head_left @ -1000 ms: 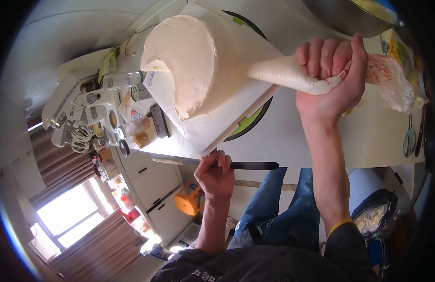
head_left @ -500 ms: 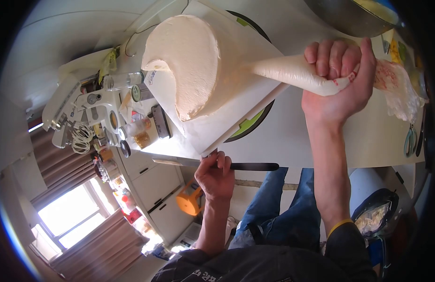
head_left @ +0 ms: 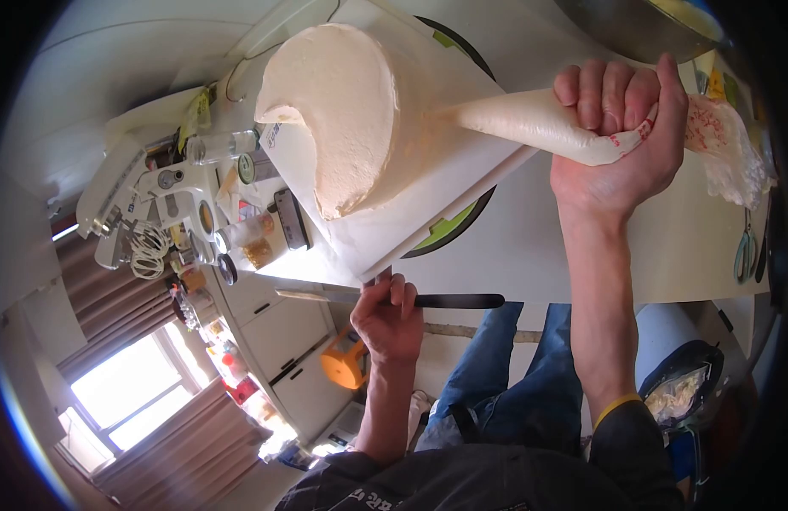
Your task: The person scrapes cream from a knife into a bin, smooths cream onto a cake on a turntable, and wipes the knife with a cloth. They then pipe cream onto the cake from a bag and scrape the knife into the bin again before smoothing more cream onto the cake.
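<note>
A crescent-shaped cake (head_left: 343, 102) coated in pale cream lies on a white square board (head_left: 428, 196). Under the board shows a round turntable with green patches (head_left: 452, 228). My right hand (head_left: 620, 128) is wrapped round a filled piping bag (head_left: 522, 123), whose narrow end points left at the cake's right side. The bag's loose, crumpled tail (head_left: 726, 149) hangs out past my wrist. At the board's near corner my left hand (head_left: 388, 317) is closed round a spatula with a black handle (head_left: 462, 301), its fingertips by the corner.
A metal bowl (head_left: 637, 25) stands at the top right, with teal-handled scissors (head_left: 744, 255) at the right edge. On the left are a white mixer (head_left: 177, 192), jars (head_left: 251, 230) and a phone (head_left: 292, 217). An orange stool (head_left: 344, 359) is below.
My right hand and the piping bag have shifted slightly to the right. The board has turned a little, with my left hand still at its corner.
</note>
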### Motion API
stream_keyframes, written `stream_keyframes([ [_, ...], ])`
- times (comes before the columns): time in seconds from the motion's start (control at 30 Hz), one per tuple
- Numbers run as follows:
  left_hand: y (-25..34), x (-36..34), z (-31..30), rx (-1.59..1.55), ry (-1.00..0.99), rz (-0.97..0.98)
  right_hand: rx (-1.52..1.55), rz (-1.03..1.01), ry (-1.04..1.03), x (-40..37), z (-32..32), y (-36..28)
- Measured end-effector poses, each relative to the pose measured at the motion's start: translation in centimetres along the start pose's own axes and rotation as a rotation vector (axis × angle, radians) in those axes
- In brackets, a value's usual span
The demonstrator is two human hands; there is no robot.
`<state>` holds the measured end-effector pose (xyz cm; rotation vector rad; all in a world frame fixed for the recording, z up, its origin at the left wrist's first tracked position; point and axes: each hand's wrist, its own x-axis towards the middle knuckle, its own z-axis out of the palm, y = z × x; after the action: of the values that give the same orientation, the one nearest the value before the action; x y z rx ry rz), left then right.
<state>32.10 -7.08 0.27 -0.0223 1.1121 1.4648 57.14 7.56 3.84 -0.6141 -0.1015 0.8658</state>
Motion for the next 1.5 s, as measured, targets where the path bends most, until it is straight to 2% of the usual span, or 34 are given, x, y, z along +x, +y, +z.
stream_keyframes([
  [0.1, 0.0, 0.0, 0.0, 0.024, 0.023, 0.003, 0.0, 0.009, -0.124, 0.5, -1.2, 0.6],
  [0.2, 0.0, -0.1, 0.1, 0.017, 0.022, 0.004, -0.012, 0.007, -0.136, 0.7, -1.1, 0.7],
  [0.3, 0.1, 0.0, -0.1, 0.024, 0.015, 0.009, -0.007, 0.025, 0.122, 0.3, 0.5, 0.5],
  [0.5, 0.1, 0.0, -0.4, 0.012, 0.011, -0.015, -0.043, 0.07, 0.069, 0.4, -0.9, 1.2],
  [0.6, 0.0, -0.1, -0.1, 0.013, 0.037, -0.018, -0.092, 0.054, -0.031, 0.6, -2.2, 1.7],
  [0.7, 0.3, 0.1, -1.1, 0.005, -0.036, -0.045, -0.096, 0.045, -0.001, 0.6, -2.2, 1.9],
  [0.8, 0.3, 0.2, -1.2, 0.0, -0.026, -0.046, -0.069, 0.017, 0.036, 0.4, -2.2, 1.6],
  [0.9, 0.3, 0.1, -1.2, -0.005, -0.03, -0.051, -0.078, 0.035, -0.066, -0.1, -2.8, 1.0],
  [1.0, 0.2, 0.1, -1.1, -0.008, -0.02, -0.052, -0.099, 0.1, -0.017, -1.0, -2.1, 1.3],
  [1.1, 0.2, 0.1, -1.2, -0.024, -0.042, -0.063, -0.125, 0.09, -0.013, -1.3, -2.0, 1.8],
  [1.3, 0.1, 0.0, -1.3, -0.022, -0.039, -0.082, -0.102, 0.022, 0.123, -0.8, -1.1, 1.4],
  [1.33, 0.0, -0.1, -1.2, -0.012, -0.029, -0.077, -0.093, 0.019, 0.114, -0.9, -1.1, 1.2],
  [1.43, -0.3, -0.2, -0.7, 0.006, -0.011, -0.064, -0.09, 0.054, -0.104, -1.2, -2.7, 0.8],
  [1.5, -0.3, -0.3, -0.8, 0.006, -0.009, -0.058, -0.082, 0.086, -0.13, -1.7, -2.6, 1.0],
])
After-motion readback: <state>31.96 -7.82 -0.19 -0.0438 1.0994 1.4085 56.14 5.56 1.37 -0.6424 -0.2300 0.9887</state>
